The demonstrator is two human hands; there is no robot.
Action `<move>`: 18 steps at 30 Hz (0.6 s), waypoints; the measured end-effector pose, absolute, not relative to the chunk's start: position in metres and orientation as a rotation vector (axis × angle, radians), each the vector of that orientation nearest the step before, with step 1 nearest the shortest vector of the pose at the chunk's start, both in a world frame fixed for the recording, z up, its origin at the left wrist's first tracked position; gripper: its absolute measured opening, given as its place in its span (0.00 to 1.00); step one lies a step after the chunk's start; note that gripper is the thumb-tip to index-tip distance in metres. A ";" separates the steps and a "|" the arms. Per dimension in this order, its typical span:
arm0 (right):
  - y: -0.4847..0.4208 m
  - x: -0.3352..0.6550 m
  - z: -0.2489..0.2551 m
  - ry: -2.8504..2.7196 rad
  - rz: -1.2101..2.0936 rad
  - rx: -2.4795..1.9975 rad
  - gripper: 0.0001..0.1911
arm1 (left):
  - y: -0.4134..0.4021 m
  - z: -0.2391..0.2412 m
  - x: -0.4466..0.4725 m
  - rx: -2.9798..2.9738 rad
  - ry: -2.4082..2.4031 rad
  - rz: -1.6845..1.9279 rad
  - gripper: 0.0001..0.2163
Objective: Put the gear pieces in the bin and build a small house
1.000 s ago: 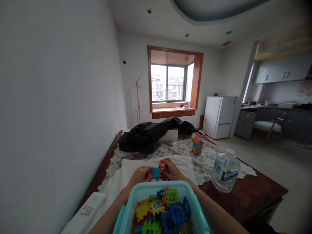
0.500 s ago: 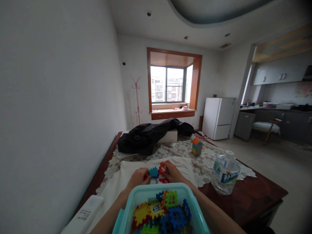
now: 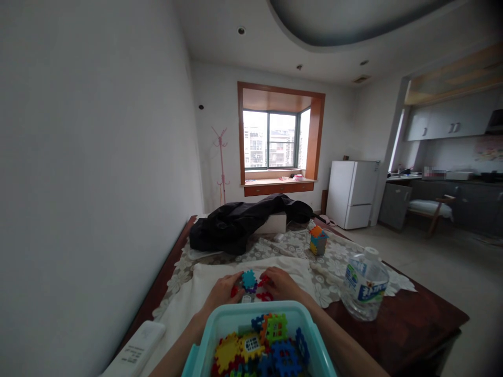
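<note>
Both my hands rest on a white cloth just behind a teal plastic bin. My left hand and my right hand are closed around a small cluster of interlocking toy blocks, with a teal piece on top and red pieces beneath. The bin holds several coloured blocks: yellow, blue, green, orange. My forearms run along either side of the bin.
A built block house stands on the lace tablecloth further back. A large water bottle sits right of my hands. A black jacket lies at the table's far end, a white remote near left. The wall runs along the left.
My hands have kept working the block cluster; the orange piece seen on top earlier is hidden now and the teal piece sits uppermost. The view tilted slightly upward.
</note>
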State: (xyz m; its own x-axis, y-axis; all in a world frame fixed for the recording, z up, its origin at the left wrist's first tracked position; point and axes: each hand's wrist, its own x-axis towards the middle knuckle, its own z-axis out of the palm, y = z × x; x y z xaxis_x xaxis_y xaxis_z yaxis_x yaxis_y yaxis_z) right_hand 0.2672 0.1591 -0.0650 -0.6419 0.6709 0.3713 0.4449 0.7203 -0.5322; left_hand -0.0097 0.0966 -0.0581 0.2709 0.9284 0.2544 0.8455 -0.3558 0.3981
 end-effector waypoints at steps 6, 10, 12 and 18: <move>0.165 0.267 -0.067 -2.158 0.768 -0.805 0.08 | 0.095 -0.057 -0.010 2.386 1.611 0.639 0.21; 0.167 0.261 -0.061 -1.742 1.185 -0.677 0.13 | 0.099 -0.060 -0.011 2.390 1.613 0.608 0.20; 0.163 0.261 -0.048 -1.579 1.326 -0.628 0.19 | 0.101 -0.063 -0.012 2.391 1.612 0.603 0.21; 0.125 0.280 0.020 -1.757 1.617 -0.270 0.22 | 0.102 -0.069 -0.016 2.412 1.624 0.621 0.22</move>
